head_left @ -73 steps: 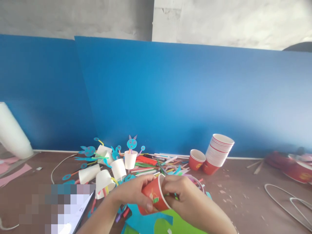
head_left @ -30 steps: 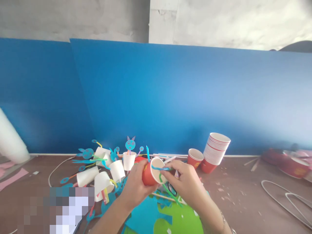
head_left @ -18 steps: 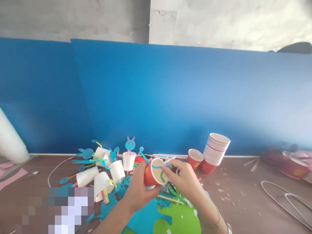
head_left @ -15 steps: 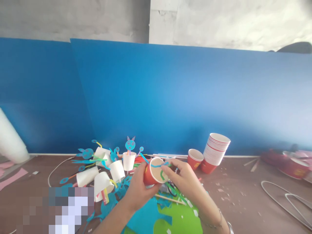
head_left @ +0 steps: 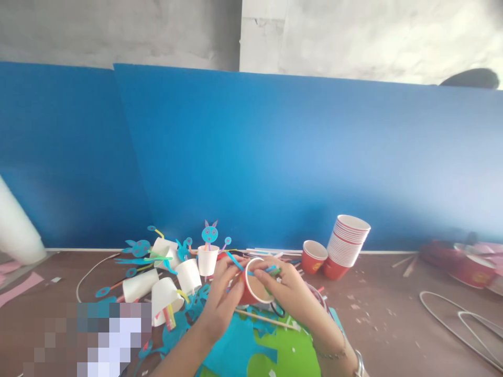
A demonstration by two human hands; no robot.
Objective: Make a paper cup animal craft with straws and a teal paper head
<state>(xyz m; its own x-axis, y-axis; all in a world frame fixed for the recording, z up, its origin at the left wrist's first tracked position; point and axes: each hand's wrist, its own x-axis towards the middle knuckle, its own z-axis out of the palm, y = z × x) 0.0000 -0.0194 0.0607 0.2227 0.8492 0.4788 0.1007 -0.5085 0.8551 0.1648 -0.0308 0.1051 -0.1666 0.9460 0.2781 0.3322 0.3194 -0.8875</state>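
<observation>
red paper cup [head_left: 248, 298] tilted above blue & green sheets [head_left: 231, 343], l hand [head_left: 220, 309] gripping it, r hand [head_left: 291, 285] pinching blue straw [head_left: 234, 261], looks mid-fitting from here, so next adj. prob. needs gentle fingers w/ cup steady.

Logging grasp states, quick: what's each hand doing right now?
Left hand: closed around the red paper cup.
Right hand: fingers at the cup's mouth, pinching a blue plastic straw.

2 hands [head_left: 223, 301] [head_left: 283, 283] close; fingers curled
</observation>
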